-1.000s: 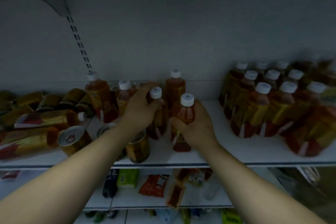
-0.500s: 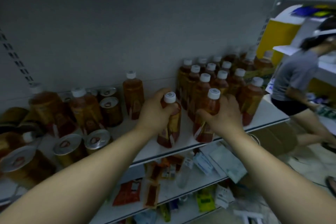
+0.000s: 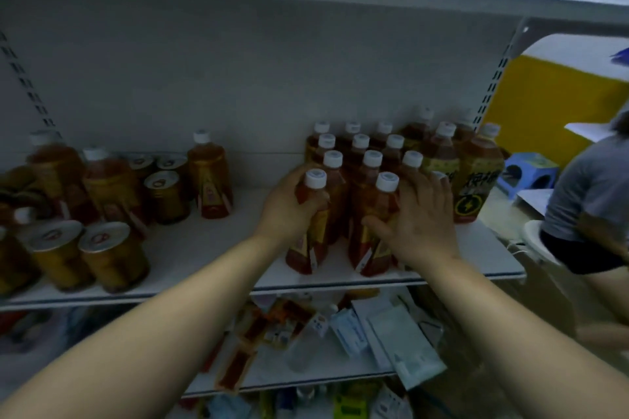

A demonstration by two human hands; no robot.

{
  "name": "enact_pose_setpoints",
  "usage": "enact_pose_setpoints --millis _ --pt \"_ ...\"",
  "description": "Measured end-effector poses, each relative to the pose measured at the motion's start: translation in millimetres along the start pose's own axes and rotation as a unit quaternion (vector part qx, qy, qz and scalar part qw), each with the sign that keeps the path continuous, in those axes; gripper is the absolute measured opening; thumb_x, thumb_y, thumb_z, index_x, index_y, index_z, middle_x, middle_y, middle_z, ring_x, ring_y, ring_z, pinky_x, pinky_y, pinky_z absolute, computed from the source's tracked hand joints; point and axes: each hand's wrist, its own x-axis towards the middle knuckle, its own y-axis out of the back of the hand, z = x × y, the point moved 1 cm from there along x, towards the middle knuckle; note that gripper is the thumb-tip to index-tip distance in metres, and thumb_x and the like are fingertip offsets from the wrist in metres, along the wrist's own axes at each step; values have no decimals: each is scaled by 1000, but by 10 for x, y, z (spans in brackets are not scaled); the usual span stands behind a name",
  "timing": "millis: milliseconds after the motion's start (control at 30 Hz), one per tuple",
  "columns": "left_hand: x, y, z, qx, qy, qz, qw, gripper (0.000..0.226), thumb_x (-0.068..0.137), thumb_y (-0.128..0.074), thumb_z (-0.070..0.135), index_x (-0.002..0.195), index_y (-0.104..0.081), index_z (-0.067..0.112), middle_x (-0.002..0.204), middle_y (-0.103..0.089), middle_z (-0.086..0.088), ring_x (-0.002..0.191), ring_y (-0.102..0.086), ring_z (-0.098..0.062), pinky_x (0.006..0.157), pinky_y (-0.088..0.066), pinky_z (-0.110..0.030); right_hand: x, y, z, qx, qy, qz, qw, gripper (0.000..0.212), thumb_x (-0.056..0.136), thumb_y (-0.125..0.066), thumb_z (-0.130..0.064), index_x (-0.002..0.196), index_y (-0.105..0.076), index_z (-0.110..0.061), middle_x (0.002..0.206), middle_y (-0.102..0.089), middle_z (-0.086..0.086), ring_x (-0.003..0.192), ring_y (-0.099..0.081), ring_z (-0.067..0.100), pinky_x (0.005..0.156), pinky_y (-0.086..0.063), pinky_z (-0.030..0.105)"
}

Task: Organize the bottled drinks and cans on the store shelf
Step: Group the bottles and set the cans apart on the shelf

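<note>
Bottles: we have two at the front edge of the shelf [image 3: 204, 248], in its right half. Our left hand [image 3: 289, 214] is wrapped round the left bottle [image 3: 306, 248] just under its white cap, fingers curled at the neck. Our right hand [image 3: 422, 221] lies against the right bottle [image 3: 369, 248], with the fingers fairly straight and spread up past its shoulder and the thumb across the label. It doesn't look like a closed grip. The hands are apart, one bottle each. The two bottles stand side by side with a slim gap, bases on the board.

Directly behind them is the bottle block [image 3: 360, 160]: three tight columns of white caps hard against our pair, so there's no room to push further back. Our right fingers overlap its right column and half hide one cap. Right of that, bigger bottles [image 3: 476, 180] with yellow-green labels run to the shelf end.

To the left, a lone bottle [image 3: 209, 180] stands well apart from our left hand, with back cans [image 3: 166, 196] just beside it. Then come more bottles [image 3: 109, 180] and front cans [image 3: 81, 248] at the edge. The far left is too blurred to tell.

Below, the lower shelf [image 3: 306, 381] holds jumbled packets [image 3: 391, 333]. Off the right end are another person [image 3: 585, 201] in grey and a blue stool [image 3: 527, 170].
</note>
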Motion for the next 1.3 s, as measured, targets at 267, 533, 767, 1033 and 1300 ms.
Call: enact_pose_setpoints --millis 267,533,767,1033,1300 --pt "-299 -197 -159 17 38 10 999 74 73 -73 0 134 -37 24 109 -51 21 107 -55 -4 83 -44 -8 103 32 334 112 -37 -54 992 111 68 -59 -77 154 -8 -29 161 5 2 148 5 26 119 -8 52" --pt "-236 -600 -314 82 57 24 995 80 57 -76 51 126 -37 43 127 -54 5 118 -55 -16 96 -49 -46 -12 -15 357 264 -58 26 962 118 69 -79 -53 154 -4 -21 160 1 2 147 -3 19 116 -13 37" --pt "-333 -644 -412 57 70 -15 996 102 70 -79 15 138 -7 38 127 -44 9 122 -48 -14 102 -43 -37 -197 -266 417 424 -149 16 893 120 63 -86 -43 152 -6 -30 155 -20 -5 142 -20 15 116 -23 39" --pt "-283 -709 -466 48 95 27 994 98 67 -85 17 139 -18 20 120 -49 6 115 -53 -14 92 -41 -29 -256 -352 283 421 -171 65 889 111 65 -86 -42 150 -17 -26 149 -29 0 137 -25 15 112 -24 36" --pt "-196 -487 -310 141 155 -75 975 100 72 -81 31 145 -14 17 126 -47 3 125 -47 -18 93 -38 -26 -157 -204 363 393 -177 15 902 113 61 -80 -59 149 -19 -23 153 -23 2 140 -26 21 114 -29 45"
